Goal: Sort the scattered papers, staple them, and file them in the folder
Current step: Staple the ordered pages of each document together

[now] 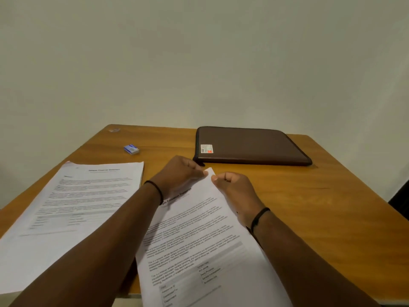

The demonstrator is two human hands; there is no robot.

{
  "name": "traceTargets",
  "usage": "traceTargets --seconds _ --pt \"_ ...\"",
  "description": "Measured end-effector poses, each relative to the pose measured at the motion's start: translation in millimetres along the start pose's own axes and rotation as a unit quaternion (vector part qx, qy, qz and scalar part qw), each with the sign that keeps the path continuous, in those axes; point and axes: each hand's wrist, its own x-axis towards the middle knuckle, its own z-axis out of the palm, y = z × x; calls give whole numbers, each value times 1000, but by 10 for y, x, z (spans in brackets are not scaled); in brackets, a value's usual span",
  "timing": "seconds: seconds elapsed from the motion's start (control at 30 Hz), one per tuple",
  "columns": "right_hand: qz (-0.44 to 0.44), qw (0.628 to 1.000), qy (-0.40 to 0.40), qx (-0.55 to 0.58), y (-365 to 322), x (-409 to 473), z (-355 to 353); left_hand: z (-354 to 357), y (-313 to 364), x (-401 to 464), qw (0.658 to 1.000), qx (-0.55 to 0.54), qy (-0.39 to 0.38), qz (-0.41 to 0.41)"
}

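Transcript sheets' (199, 235) far corner apparently pinched between curled left hand (177, 173) and right hand (234, 191).

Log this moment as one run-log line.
hands: left and right pinch transcript stack top corner | financial stack left | folder closed | staple box untouched

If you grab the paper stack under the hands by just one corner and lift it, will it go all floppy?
Probably yes. The transcript stack looks like only a few thin sheets, so it would likely droop. Both hands, left hand and right hand, pinch its top corner. The sheets may also slide easily on the smooth wooden table.
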Motion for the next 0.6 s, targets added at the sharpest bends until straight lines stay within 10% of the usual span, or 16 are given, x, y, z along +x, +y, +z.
traceTargets --seconds 0.6 --pt "-10 994 -15 -104 66 202 98 2 -342 187 989 -142 -8 -32"
